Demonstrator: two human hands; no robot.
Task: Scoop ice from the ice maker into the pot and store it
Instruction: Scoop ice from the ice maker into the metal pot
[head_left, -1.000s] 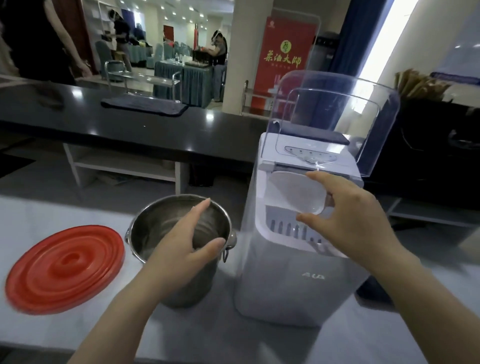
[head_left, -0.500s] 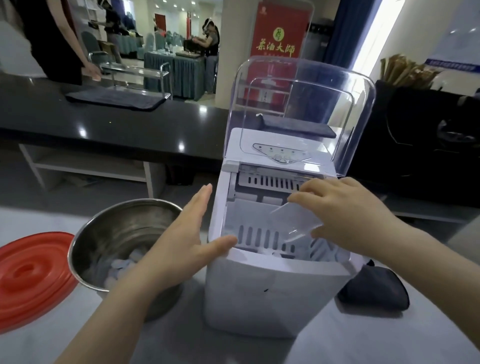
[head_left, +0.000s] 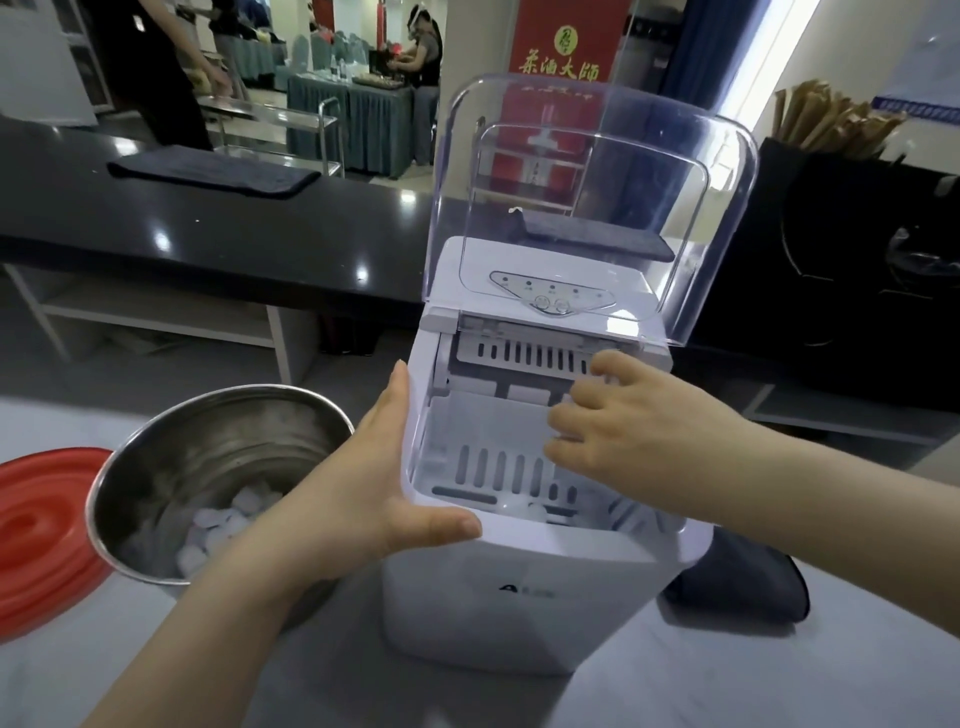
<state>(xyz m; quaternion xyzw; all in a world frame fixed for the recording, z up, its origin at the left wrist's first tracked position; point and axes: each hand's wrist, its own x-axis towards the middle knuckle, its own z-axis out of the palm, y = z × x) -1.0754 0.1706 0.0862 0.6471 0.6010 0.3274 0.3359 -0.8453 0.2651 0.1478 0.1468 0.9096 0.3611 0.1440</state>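
Ice maker, lid raised, is braced at its left front corner by the flat-fingered left hand; right hand is curled inside, hold indiscernible; pot with ice is set alongside, left.

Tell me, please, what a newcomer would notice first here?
The white ice maker stands centre, clear lid raised, right hand reaching inside and left hand braced on its left front corner. Left of it a steel pot holds some ice, with a red lid lying beyond it.
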